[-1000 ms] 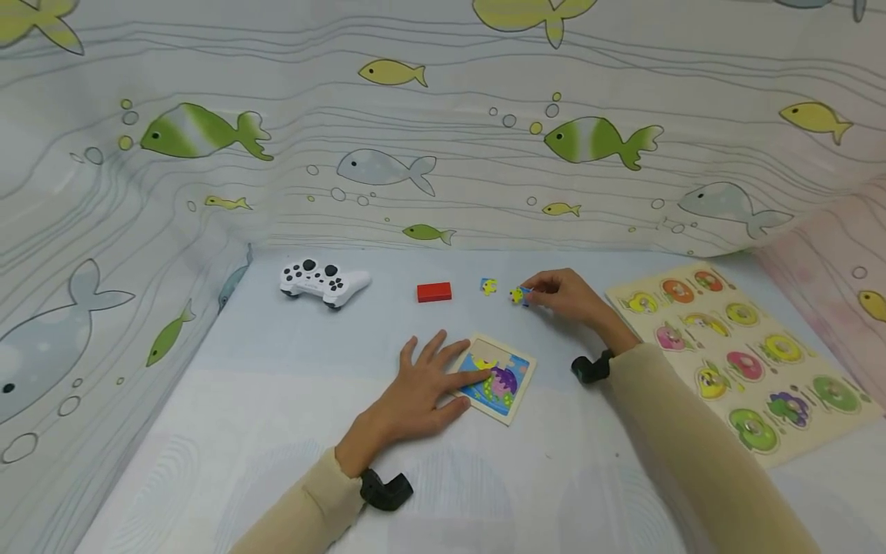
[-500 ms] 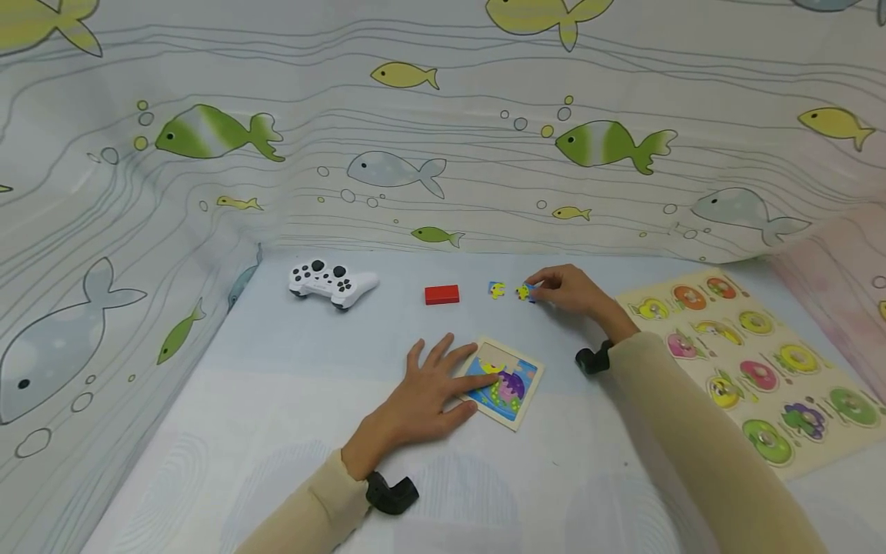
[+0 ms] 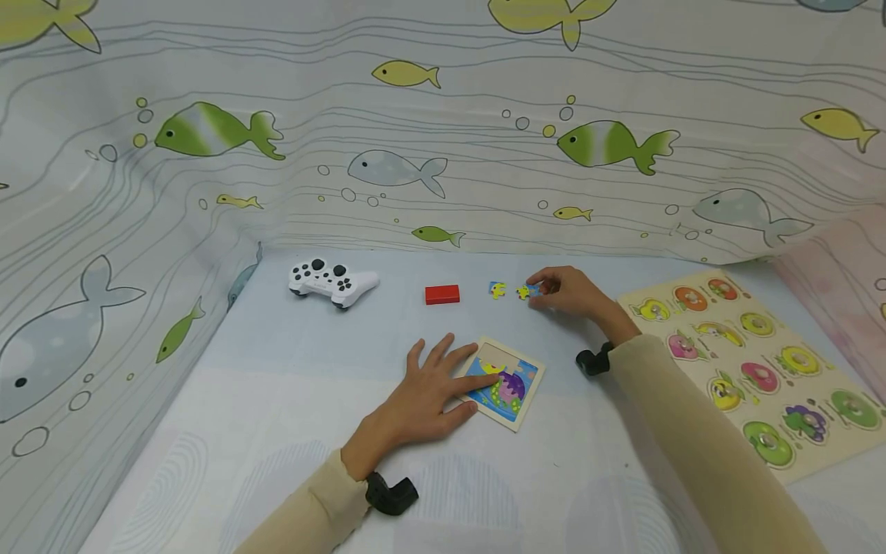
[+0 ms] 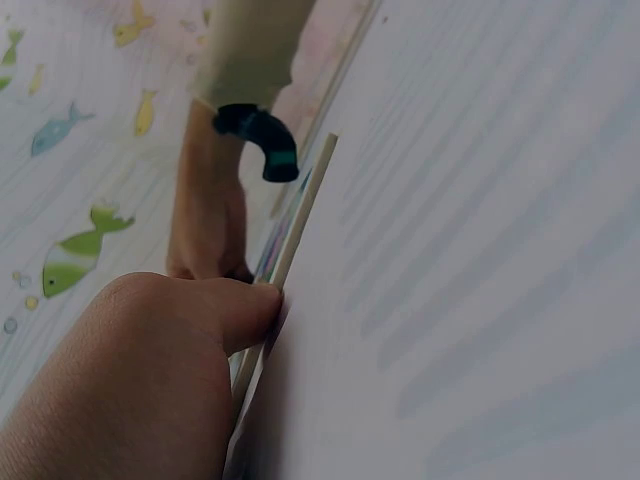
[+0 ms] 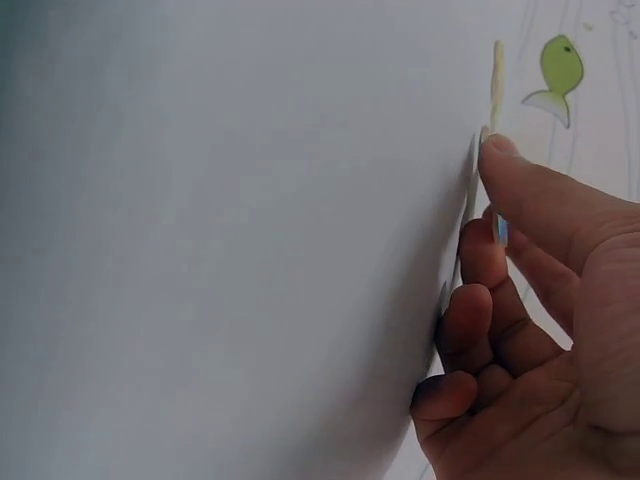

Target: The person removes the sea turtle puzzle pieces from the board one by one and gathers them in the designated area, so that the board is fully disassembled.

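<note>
My left hand (image 3: 422,396) lies flat with fingers spread on a small square wooden jigsaw puzzle (image 3: 503,357). Its forefinger reaches over the colourful picture, and the thumb (image 4: 245,312) touches the frame's edge in the left wrist view. Farther back, my right hand (image 3: 571,294) pinches a yellow and blue puzzle piece (image 3: 523,292) between thumb and forefinger, low at the table. From the right wrist, the thumb (image 5: 525,185) and curled fingers hide most of that piece. A second yellow and blue puzzle piece (image 3: 497,290) lies just left of it.
A red block (image 3: 441,295) sits left of the loose pieces. Farther left is a white game controller (image 3: 332,283). At right lies a large wooden fruit peg board (image 3: 699,369), beneath the right forearm's side. A fish-patterned sheet (image 3: 443,123) rises behind.
The head view has shifted slightly. My right thumb and forefinger now sit wider apart at the piece, showing more of its blue part. The left hand stays on the puzzle.
</note>
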Demonstrator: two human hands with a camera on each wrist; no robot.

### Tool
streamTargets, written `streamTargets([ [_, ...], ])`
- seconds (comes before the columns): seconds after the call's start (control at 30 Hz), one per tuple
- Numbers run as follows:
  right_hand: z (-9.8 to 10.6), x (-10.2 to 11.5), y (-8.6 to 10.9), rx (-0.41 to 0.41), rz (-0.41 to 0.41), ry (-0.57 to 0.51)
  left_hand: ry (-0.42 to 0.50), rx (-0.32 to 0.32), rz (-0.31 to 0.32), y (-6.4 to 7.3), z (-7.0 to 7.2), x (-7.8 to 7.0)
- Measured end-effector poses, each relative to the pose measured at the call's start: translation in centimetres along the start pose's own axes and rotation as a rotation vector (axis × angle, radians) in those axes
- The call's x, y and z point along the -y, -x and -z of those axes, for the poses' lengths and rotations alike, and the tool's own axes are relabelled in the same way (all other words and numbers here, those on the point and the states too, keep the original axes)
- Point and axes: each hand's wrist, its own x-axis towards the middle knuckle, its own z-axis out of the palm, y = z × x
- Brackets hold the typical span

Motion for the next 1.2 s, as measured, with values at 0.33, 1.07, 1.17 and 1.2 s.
streamTargets([
  [0.33,-0.06,0.11,0.09,-0.015,0.016,0.033,0.017,0.006,0.005,0.00,0.09,0.03],
  [1.07,-0.30,0.38,-0.61,-0.003,0.002,0.099,0.040,0.004,0.005,0.05,0.12,0.03],
  [1.17,-0.31,0.33,-0.77,-0.002,0.004,0.108,0.031,0.004,0.005,0.04,0.12,0.05],
  [1.2,-0.32,0.32,-0.81,-0.002,0.005,0.111,0.027,0.006,0.008,0.04,0.13,0.05],
])
